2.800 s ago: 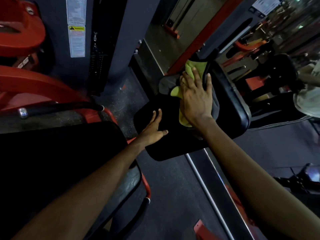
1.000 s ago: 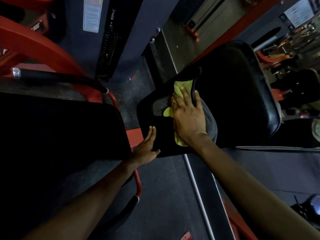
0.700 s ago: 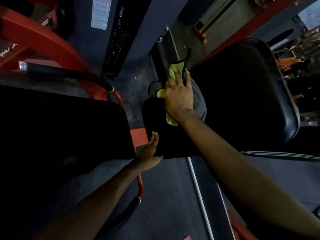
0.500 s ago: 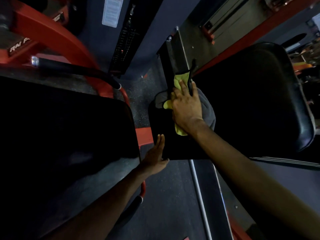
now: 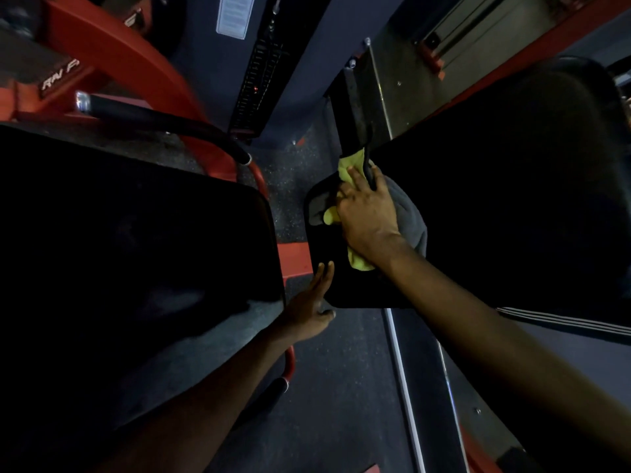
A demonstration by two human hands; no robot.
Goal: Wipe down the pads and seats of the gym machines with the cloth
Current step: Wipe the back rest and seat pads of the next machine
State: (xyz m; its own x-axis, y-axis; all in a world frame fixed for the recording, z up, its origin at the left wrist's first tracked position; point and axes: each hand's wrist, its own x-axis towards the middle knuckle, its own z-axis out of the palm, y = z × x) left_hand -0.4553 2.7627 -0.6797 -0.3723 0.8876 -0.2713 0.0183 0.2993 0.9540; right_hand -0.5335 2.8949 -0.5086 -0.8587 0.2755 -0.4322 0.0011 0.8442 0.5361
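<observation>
Bracing the small black vinyl seat pad (image 5: 358, 291) at its near left edge is the job of the left hand (image 5: 309, 310), and a light touch is all it needs there. Its fingers (image 5: 324, 274) lie straight and close together, tips touching the pad's side, curled round nothing. Farther out, the right hand (image 5: 367, 218) lies flat on the yellow and grey microfibre cloth (image 5: 411, 227). The cloth is spread over the far part of that seat pad, at the crease where the big black upright back pad (image 5: 512, 199) rises. For a good pass, I judge, the palm should press evenly and draw the cloth in overlapping strokes across the whole seat. A folded edge run along the crease would then catch the grime that likely gathers there. The right fingers (image 5: 355, 175) are stretched forward and slightly spread, pressing the cloth down rather than gripping it. A thin black strap or lever crosses them, and whether a finger hooks it I cannot tell
</observation>
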